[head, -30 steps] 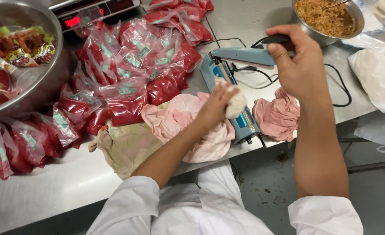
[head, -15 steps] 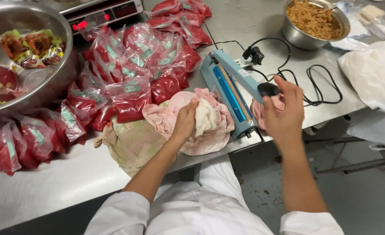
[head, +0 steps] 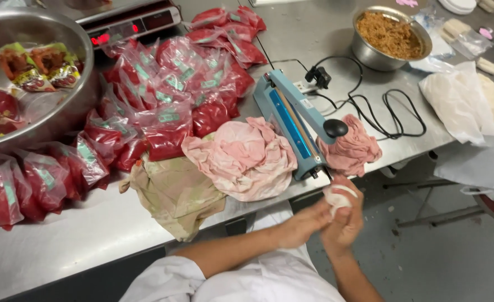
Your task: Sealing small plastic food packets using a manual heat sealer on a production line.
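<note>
My left hand (head: 298, 225) and my right hand (head: 345, 223) meet in front of my body, just past the front edge of the steel table (head: 79, 246). Between them they pinch a small white crumpled wad (head: 336, 197); what it is made of I cannot tell. Just above the hands on the table lies a blue heat sealer (head: 291, 120) with a black knob (head: 335, 128), its arm down. A pink cloth (head: 247, 159) lies left of the sealer, and another pink cloth (head: 353, 150) lies to its right.
Several red sealed pouches (head: 169, 95) are heaped in the middle and at the left. A big steel bowl (head: 51, 120) holds more packets, with a scale (head: 129, 22) behind it. A beige cloth (head: 174, 193), a bowl of brown shreds (head: 389, 36), a black cord (head: 386, 109) and white bags (head: 462, 100) also lie here.
My right hand has left the sealer's knob and my left hand has left the pink cloth. Both hands have come back off the table and joined on the white wad.
</note>
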